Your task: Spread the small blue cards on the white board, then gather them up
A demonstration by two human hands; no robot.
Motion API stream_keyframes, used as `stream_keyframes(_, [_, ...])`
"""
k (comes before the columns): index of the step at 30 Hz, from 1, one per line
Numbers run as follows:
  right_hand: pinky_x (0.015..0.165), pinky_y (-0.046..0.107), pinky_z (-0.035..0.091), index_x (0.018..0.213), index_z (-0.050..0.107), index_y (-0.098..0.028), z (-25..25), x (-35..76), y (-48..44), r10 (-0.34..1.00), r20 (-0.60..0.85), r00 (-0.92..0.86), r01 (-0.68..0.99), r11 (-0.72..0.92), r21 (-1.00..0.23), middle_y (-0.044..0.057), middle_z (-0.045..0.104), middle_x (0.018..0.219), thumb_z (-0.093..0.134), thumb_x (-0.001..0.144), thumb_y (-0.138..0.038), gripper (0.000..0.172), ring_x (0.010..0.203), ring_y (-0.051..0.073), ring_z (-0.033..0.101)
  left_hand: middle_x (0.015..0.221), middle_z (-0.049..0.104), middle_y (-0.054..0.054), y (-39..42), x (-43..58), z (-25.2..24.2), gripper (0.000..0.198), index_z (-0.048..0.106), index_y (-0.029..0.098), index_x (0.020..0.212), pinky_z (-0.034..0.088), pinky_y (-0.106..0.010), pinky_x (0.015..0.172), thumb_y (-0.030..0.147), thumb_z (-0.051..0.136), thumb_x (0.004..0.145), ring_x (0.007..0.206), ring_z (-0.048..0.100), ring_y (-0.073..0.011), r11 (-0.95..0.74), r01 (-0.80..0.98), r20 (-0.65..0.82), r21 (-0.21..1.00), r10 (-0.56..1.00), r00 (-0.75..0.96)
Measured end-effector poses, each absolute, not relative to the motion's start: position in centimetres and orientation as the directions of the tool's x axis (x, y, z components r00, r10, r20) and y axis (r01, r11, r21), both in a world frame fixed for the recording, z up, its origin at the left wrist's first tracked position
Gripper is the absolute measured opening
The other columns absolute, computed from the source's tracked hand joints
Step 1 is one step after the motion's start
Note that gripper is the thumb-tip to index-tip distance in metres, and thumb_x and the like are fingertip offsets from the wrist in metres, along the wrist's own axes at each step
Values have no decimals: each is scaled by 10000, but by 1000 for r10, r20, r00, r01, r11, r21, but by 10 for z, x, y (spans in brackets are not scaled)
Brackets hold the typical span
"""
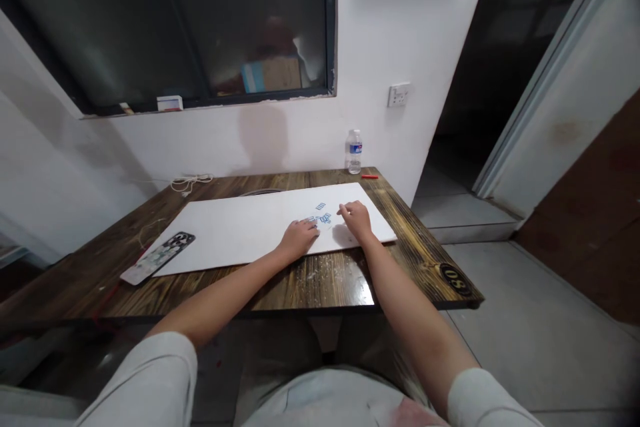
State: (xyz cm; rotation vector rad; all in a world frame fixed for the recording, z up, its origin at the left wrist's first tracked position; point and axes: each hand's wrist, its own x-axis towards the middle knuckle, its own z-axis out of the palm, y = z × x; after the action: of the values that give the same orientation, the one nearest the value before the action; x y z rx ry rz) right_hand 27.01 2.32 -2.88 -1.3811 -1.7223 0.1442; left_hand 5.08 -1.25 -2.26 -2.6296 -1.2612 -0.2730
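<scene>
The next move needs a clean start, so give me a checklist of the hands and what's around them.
1. Left hand on the white rectangular board, fingers at the small blue-and-white pieces: ok.
2. Right hand over the board, beside those pieces: ok.
3. Anything pinched in the right hand's fingers: cannot tell.
4. Phone in a black-and-white patterned case on the dark wooden table, beside the board: ok.
5. Clear plastic water bottle upright at the table's far edge: ok.

One white board [225, 233] with two hands [299, 239] [357, 220] and at least three blue-printed pieces [324, 217] on it; beside it, one phone [157, 257], one water bottle [355, 151], one red pen [370, 176].
</scene>
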Motion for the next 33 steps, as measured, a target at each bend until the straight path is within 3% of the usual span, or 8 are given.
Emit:
stream_keyframes(3, [784, 308, 369, 683, 741, -206, -29, 269, 23, 832, 555, 20, 724, 370, -581, 36, 730, 747, 469, 930, -269, 373, 814, 199, 584, 1342, 599, -61, -29, 24, -24, 291, 709, 256, 1076, 410, -423, 1023, 231, 458, 931, 1235, 536, -255, -561, 822, 246, -98, 787, 566])
stream_keyframes(6, [797, 309, 369, 694, 744, -207, -29, 267, 23, 837, 547, 2, 730, 373, -572, 38, 731, 757, 469, 933, -273, 370, 821, 197, 582, 1374, 575, -77, -39, 8, -25, 388, 613, 229, 1269, 404, -392, 1049, 327, 454, 929, 1275, 513, -262, -451, 892, 186, -33, 874, 448])
stream_keyframes(13, [844, 300, 374, 872, 780, -216, -30, 265, 22, 913, 389, -119, 779, 329, -534, 57, 746, 895, 486, 919, -289, 306, 970, 218, 564, 1569, 244, -214, 1, 26, -25, 802, 326, 139, 1483, 236, -558, 1109, 677, 340, 888, 1443, 193, -417, -206, 976, 19, 69, 979, 205])
stream_keyframes(17, [785, 256, 394, 905, 786, -203, -31, 265, 22, 920, 301, -252, 762, 380, -525, 61, 744, 886, 484, 908, -308, 320, 903, 193, 595, 1592, 219, -158, 46, 52, -25, 775, 297, 244, 1494, 155, -632, 1104, 719, 275, 881, 1459, 133, -412, -124, 975, 4, 184, 992, 125])
stream_keyframes(23, [786, 231, 405, 867, 790, -208, -30, 267, 24, 921, 302, -248, 693, 386, -608, 47, 748, 900, 471, 874, -269, 324, 877, 177, 616, 1573, 307, -73, 83, 98, -22, 638, 322, 288, 1477, 134, -635, 1112, 615, 314, 929, 1457, 184, -356, -308, 916, 26, 257, 950, 311])
stream_keyframes(28, [763, 243, 400, 738, 758, -193, -29, 272, 25, 910, 413, -25, 672, 322, -668, 38, 729, 780, 426, 841, -235, 349, 838, 181, 615, 1427, 519, -35, 63, 109, -21, 443, 572, 274, 1289, 300, -423, 1109, 476, 365, 953, 1329, 424, -236, -572, 797, 108, 194, 820, 562])
stream_keyframes(30, [742, 249, 399, 719, 742, -190, -27, 274, 24, 887, 456, 70, 638, 312, -704, 34, 729, 763, 403, 838, -232, 362, 819, 182, 612, 1377, 557, -56, 45, 100, -20, 434, 601, 252, 1260, 330, -382, 1093, 470, 471, 907, 1280, 472, -235, -651, 744, 139, 149, 759, 636])
stream_keyframes(33, [742, 258, 397, 701, 732, -193, -26, 275, 23, 870, 474, 136, 627, 295, -721, 34, 732, 765, 392, 830, -234, 366, 836, 191, 610, 1349, 575, -65, 15, 76, -17, 429, 609, 264, 1251, 314, -420, 1105, 447, 540, 870, 1286, 463, -268, -663, 743, 133, 94, 747, 651])
